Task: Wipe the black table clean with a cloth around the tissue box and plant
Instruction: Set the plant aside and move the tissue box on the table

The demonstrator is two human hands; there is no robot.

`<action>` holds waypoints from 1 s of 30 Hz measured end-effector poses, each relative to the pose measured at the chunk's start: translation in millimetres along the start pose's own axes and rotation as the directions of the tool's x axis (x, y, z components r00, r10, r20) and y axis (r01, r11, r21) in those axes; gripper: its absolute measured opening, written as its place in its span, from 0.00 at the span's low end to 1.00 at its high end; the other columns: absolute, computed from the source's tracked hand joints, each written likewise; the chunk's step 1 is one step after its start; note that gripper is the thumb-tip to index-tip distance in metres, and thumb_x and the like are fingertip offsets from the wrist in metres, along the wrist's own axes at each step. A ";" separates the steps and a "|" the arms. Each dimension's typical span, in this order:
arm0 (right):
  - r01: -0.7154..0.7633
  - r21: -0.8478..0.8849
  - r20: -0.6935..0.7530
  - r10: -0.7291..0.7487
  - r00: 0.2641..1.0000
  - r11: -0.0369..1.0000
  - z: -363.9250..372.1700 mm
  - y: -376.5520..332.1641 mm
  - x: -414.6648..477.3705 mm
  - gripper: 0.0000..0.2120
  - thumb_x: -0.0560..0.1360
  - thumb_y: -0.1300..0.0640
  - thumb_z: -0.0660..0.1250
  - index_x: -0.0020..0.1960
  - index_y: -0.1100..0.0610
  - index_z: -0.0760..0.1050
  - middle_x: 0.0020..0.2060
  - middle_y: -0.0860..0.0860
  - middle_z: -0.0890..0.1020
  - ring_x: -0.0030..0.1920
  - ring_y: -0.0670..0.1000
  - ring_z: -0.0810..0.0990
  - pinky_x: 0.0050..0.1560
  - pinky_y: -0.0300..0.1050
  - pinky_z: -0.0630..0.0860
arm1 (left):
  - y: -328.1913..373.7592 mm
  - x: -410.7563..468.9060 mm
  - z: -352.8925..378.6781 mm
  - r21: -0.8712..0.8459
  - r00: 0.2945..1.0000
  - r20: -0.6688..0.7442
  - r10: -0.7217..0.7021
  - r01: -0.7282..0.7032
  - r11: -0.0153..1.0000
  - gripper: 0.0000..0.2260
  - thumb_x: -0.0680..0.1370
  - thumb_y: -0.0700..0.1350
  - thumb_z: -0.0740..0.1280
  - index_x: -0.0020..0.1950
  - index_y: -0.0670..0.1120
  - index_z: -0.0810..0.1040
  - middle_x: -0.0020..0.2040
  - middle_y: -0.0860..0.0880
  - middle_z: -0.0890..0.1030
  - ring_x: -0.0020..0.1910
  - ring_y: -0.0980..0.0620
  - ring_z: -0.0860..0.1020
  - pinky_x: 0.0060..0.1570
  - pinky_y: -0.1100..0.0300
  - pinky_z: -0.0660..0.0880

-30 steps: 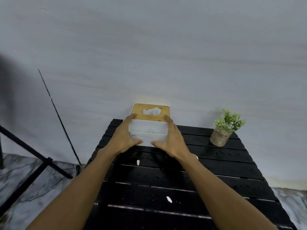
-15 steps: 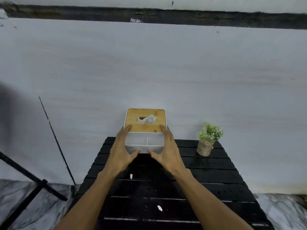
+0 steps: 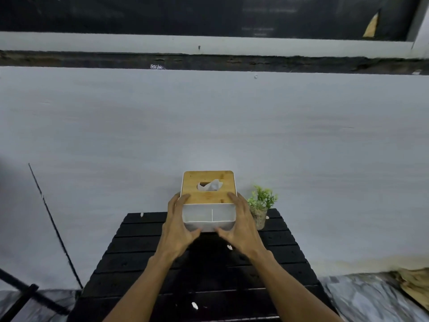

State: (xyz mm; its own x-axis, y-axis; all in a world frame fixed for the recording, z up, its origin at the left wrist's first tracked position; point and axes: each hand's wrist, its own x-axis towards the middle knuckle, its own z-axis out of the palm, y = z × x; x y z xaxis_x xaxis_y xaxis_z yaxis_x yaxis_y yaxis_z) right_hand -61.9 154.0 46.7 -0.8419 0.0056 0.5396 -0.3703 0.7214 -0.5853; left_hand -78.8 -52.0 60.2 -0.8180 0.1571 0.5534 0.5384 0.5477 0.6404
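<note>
Both hands are on the tissue box [image 3: 209,196]: the left hand [image 3: 177,225] wraps its left side and the right hand [image 3: 239,225] its right side, fingers curled along the walls and thumbs hooked at the near bottom edge, so it's a proper 2-handed grip. The box sits over the far middle of the black table [image 3: 139,263], but I honestly can't tell if it's resting on the slats or just off them. It's got a bamboo lid with a white tissue poking out of the slot, and a white body with 2 open compartments on the near side. The plant [image 3: 261,205], a little green sprig in a speckled pot, stands just right of the box at the far right of the table, partly behind the right hand. The table is dark slats running left to right, with a few white scraps [image 3: 194,305] scattered on it: 1 near the front, 1 by the right wrist, 1 at the far left edge. Behind it is a plain pale wall [image 3: 209,124], topped by a grubby dark ledge [image 3: 209,60] and a dark pane above that. A thin black rod [image 3: 53,224] leans on the wall at left, above a black stand leg [image 3: 18,296]. The floor [image 3: 362,296] is grey marble, with some yellowish stuff [image 3: 413,284] lying at far right.
</note>
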 end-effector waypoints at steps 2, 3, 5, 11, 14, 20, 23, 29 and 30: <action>-0.035 0.005 0.031 0.034 0.999 0.999 2.2 11.9 -1.2 0.47 0.67 0.47 0.78 0.79 0.49 0.56 0.78 0.51 0.59 0.76 0.47 0.59 0.68 0.37 0.63 | -5.2 -0.5 9.4 -0.003 0.999 0.025 -0.035 0.036 0.999 0.44 0.63 0.47 0.80 0.72 0.53 0.60 0.73 0.55 0.59 0.61 0.60 0.66 0.56 0.58 0.73; -0.047 0.009 0.047 0.047 0.998 0.999 3.2 16.8 -1.6 0.47 0.66 0.48 0.78 0.78 0.49 0.56 0.77 0.51 0.59 0.76 0.48 0.59 0.69 0.39 0.63 | -8.3 -0.9 13.9 0.000 0.998 0.033 -0.054 0.055 0.999 0.44 0.62 0.47 0.80 0.72 0.54 0.61 0.73 0.55 0.59 0.61 0.60 0.67 0.55 0.57 0.74; -0.066 0.014 0.076 0.065 0.995 0.998 5.4 25.4 -1.2 0.47 0.66 0.49 0.78 0.78 0.49 0.57 0.77 0.50 0.60 0.76 0.48 0.59 0.69 0.40 0.63 | -14.7 -0.7 22.1 0.012 0.995 0.048 -0.085 0.084 0.996 0.43 0.62 0.46 0.80 0.72 0.55 0.61 0.72 0.56 0.60 0.60 0.59 0.68 0.55 0.55 0.76; -0.116 0.026 0.130 0.112 0.985 0.993 11.9 41.7 7.4 0.47 0.66 0.49 0.79 0.78 0.50 0.56 0.75 0.48 0.61 0.73 0.47 0.62 0.70 0.42 0.64 | -28.1 9.8 34.4 0.030 0.987 0.087 -0.133 0.131 0.991 0.43 0.62 0.46 0.79 0.71 0.54 0.61 0.71 0.55 0.61 0.61 0.58 0.67 0.58 0.52 0.74; -0.143 0.039 0.157 0.135 0.978 0.989 15.5 46.3 10.8 0.47 0.66 0.49 0.79 0.78 0.49 0.56 0.73 0.47 0.62 0.69 0.44 0.63 0.69 0.47 0.66 | -34.4 11.9 40.2 0.032 0.981 0.106 -0.160 0.158 0.987 0.42 0.62 0.47 0.79 0.71 0.54 0.61 0.71 0.55 0.61 0.61 0.60 0.66 0.60 0.52 0.72; -0.182 0.043 0.178 0.172 0.969 0.982 21.8 54.8 9.5 0.48 0.65 0.49 0.79 0.78 0.49 0.57 0.74 0.49 0.64 0.72 0.48 0.65 0.71 0.47 0.66 | -39.8 9.5 46.6 0.023 0.970 0.132 -0.206 0.204 0.979 0.41 0.63 0.47 0.79 0.71 0.55 0.62 0.71 0.56 0.62 0.56 0.61 0.69 0.57 0.57 0.71; -0.190 0.050 0.172 0.179 0.969 0.981 22.6 54.6 10.4 0.48 0.65 0.50 0.79 0.78 0.50 0.57 0.73 0.49 0.64 0.71 0.47 0.65 0.69 0.43 0.65 | -38.1 9.8 47.2 0.015 0.970 0.137 -0.203 0.203 0.979 0.41 0.63 0.46 0.79 0.71 0.54 0.62 0.71 0.56 0.62 0.48 0.70 0.69 0.53 0.62 0.68; -0.215 0.047 0.192 0.202 0.960 0.976 23.1 53.9 11.5 0.48 0.66 0.50 0.79 0.78 0.49 0.55 0.73 0.49 0.63 0.70 0.46 0.65 0.68 0.42 0.66 | -37.7 8.8 46.5 0.017 0.961 0.157 -0.227 0.227 0.974 0.42 0.64 0.47 0.79 0.73 0.55 0.60 0.72 0.56 0.62 0.59 0.62 0.67 0.58 0.57 0.70; -0.220 0.045 0.194 0.207 0.959 0.974 23.4 53.3 11.7 0.48 0.66 0.50 0.78 0.79 0.49 0.55 0.74 0.49 0.62 0.70 0.46 0.65 0.68 0.42 0.66 | -37.6 9.1 45.6 0.009 0.960 0.159 -0.230 0.232 0.973 0.43 0.64 0.48 0.79 0.73 0.55 0.59 0.72 0.56 0.62 0.62 0.60 0.67 0.60 0.55 0.70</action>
State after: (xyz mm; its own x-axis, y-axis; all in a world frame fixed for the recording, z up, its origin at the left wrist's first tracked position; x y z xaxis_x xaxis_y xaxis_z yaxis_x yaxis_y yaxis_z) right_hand -100.6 176.3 7.7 -0.9602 0.0206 0.2784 -0.1934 0.6702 -0.7165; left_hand -115.8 -33.8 16.8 -0.9414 0.1553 0.2994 0.3325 0.5766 0.7464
